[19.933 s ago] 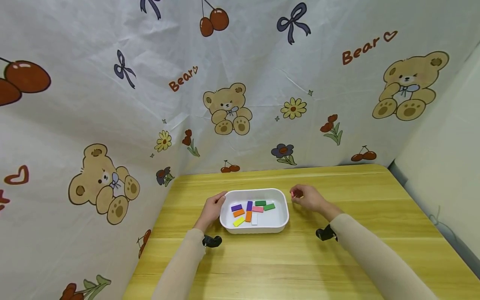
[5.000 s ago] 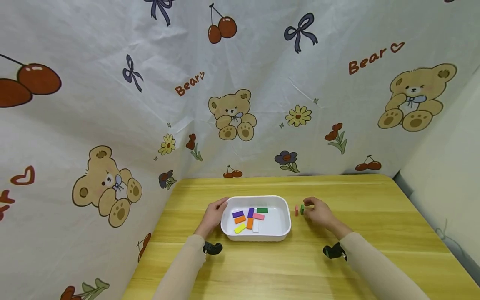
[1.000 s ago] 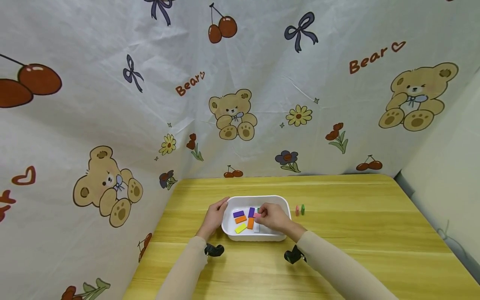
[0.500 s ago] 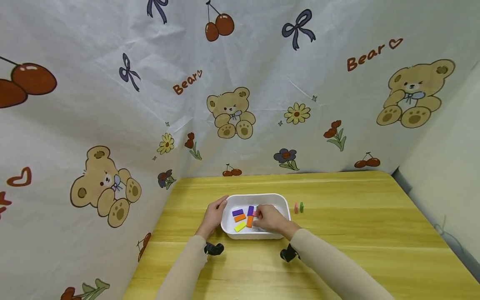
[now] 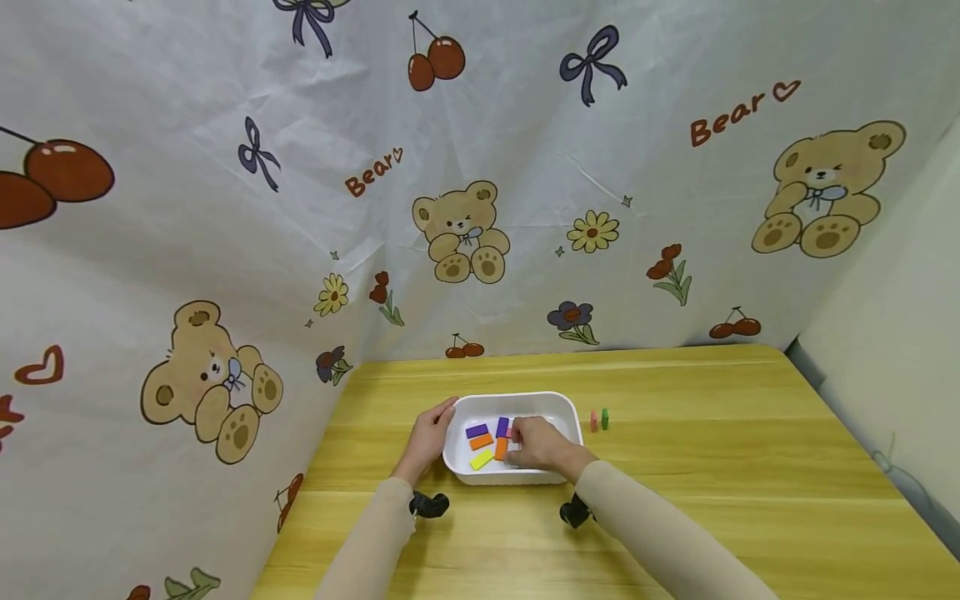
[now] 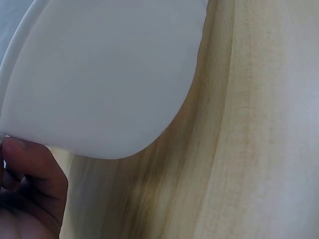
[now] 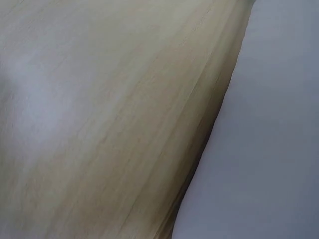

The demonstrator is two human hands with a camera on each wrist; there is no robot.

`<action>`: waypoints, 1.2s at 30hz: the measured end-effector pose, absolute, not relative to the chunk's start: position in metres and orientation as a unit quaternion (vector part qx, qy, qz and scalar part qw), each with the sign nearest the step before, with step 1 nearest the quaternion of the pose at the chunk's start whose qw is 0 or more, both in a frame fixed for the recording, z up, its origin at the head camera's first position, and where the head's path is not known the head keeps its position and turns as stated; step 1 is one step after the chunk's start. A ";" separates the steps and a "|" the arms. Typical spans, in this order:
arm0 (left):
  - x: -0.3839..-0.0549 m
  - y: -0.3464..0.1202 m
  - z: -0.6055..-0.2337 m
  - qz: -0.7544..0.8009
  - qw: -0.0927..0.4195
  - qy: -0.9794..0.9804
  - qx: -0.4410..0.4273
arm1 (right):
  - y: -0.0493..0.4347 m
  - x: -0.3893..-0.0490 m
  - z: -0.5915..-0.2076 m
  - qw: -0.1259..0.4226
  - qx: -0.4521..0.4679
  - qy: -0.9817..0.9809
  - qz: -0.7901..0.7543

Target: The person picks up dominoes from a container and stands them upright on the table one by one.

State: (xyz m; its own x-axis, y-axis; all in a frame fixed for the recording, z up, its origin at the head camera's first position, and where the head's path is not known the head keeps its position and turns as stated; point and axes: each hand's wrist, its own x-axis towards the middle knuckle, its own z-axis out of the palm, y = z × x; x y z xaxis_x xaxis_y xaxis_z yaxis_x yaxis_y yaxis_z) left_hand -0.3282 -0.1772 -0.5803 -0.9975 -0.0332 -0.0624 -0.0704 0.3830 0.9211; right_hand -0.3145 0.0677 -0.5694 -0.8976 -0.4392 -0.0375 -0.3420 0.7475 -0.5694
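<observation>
On the yellow wooden table [image 5: 675, 467], backed by a bear-and-cherry printed cloth [image 5: 225, 208], sits a white plastic tray [image 5: 558, 408], rounded corners, low walls, roughly centre-front. The person's left hand [image 5: 426, 436] grips the tray's left rim w/ fingers curled over the edge; left wrist view shows a fingertip tucked under the tray's [image 6: 99, 74] white wall, prob. to stop it sliding while the other hand works inside. The right hand [image 5: 540, 443] is down in the tray's right half, fingers bent toward the small blocks; whether it actually pinches one can't be told, since the hand covers that spot. Right wrist view gives only blurred table grain & a grey edge, no help.

Inside the tray, left of the right hand, flat rectangular blocks lie loose: purple block [image 5: 476, 431], orange block [image 5: 481, 442], yellow block [image 5: 482, 458], a 2nd purple block [image 5: 502, 427] and 2nd orange block [image 5: 501, 448], these two lying lengthwise away from the person. A sliver of pink [image 5: 511, 433] shows just at the fingertips. All look matte, thin, same size.

Outside, just right of the tray, 2 blocks stand on end side by side, near but apart: pink standing block [image 5: 593, 422] & green standing block [image 5: 604, 419], like the start of a domino row.
</observation>
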 end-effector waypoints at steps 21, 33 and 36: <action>-0.321 -0.177 -0.579 0.561 0.018 0.827 -0.032 | 0.066 -0.307 -0.570 0.099 -0.216 0.926 -0.293; -0.323 -0.176 -0.579 0.555 0.014 0.831 -0.039 | 0.069 -0.311 -0.562 0.094 -0.250 0.924 -0.272; -0.325 -0.175 -0.578 0.556 0.016 0.830 -0.038 | 0.070 -0.311 -0.561 0.091 -0.252 0.925 -0.270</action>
